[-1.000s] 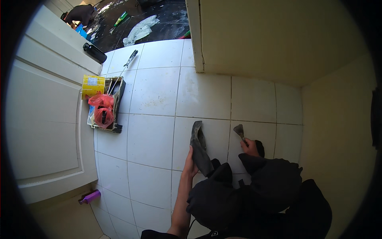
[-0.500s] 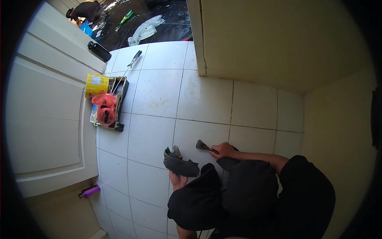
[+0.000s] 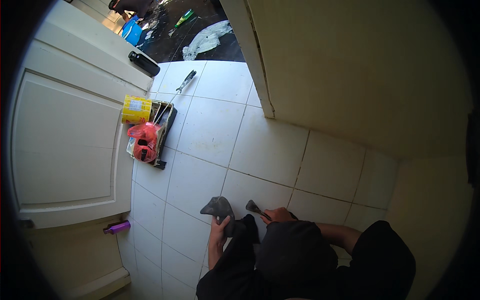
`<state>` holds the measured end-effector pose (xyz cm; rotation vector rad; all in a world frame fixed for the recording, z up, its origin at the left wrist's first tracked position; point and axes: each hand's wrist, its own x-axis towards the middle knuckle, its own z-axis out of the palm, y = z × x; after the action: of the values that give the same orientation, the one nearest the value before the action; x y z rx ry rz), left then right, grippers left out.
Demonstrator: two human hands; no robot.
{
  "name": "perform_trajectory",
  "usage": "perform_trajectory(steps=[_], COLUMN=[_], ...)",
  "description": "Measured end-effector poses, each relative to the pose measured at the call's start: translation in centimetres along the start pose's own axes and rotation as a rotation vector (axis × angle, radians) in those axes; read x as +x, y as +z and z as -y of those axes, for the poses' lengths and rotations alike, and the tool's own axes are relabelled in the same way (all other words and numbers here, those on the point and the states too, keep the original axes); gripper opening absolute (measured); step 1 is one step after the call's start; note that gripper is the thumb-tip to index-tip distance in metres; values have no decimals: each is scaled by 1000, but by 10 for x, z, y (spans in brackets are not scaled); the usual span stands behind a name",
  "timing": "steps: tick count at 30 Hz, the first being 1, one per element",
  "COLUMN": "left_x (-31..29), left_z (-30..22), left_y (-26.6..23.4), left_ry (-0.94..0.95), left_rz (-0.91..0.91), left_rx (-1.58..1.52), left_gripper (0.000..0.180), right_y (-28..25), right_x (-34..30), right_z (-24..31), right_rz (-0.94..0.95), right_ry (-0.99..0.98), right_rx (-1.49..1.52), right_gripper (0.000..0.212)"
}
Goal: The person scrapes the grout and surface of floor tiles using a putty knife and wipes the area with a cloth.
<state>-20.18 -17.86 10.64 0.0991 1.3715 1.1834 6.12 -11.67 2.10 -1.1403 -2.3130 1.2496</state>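
Observation:
Just above the tiles, my left hand (image 3: 219, 230) is closed on a dark grey curled sheet (image 3: 218, 206). It could be sandpaper or a stiff cloth; I cannot tell which. To the right, my right hand (image 3: 281, 215) is closed round the handle of a scraper (image 3: 253, 206), whose dark fan-shaped end points away to the upper left. The sheet and the scraper are apart. My dark-clothed knees and body hide part of the floor below both hands.
Beside the white door (image 3: 70, 140) stands a paint tray (image 3: 170, 125) with a roller (image 3: 186, 81), a yellow tub (image 3: 136, 109) and red plastic bags (image 3: 144, 142). Bottles, one black (image 3: 144, 64), one purple (image 3: 117, 228), lie nearby. Past the doorway, a person (image 3: 132, 6) works by a blue bucket (image 3: 132, 31).
My view has turned and shifted. My left hand has turned the grey sheet, which now stands up above the fingers instead of lying across them. The right hand keeps its hold on the scraper.

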Motion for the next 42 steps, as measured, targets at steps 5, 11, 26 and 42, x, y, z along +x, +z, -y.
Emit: perform_trajectory(steps=[5, 11, 26, 42], left_x=[25, 55, 74, 77], left_z=[-49, -71, -104, -98], left_y=[28, 62, 69, 44], left_ry=[214, 299, 252, 354], left_rz=[-81, 132, 84, 307], left_rx=[806, 779, 1621, 1114], left_gripper=[88, 89, 62, 66], right_y=[3, 3, 11, -2], right_x=[2, 3, 3, 3], right_z=[-1, -2, -4, -6], right_rz=[-29, -57, -140, -123], right_ry=[17, 66, 32, 16], right_rx=[-11, -51, -131, -65], right_gripper=[31, 29, 29, 25])
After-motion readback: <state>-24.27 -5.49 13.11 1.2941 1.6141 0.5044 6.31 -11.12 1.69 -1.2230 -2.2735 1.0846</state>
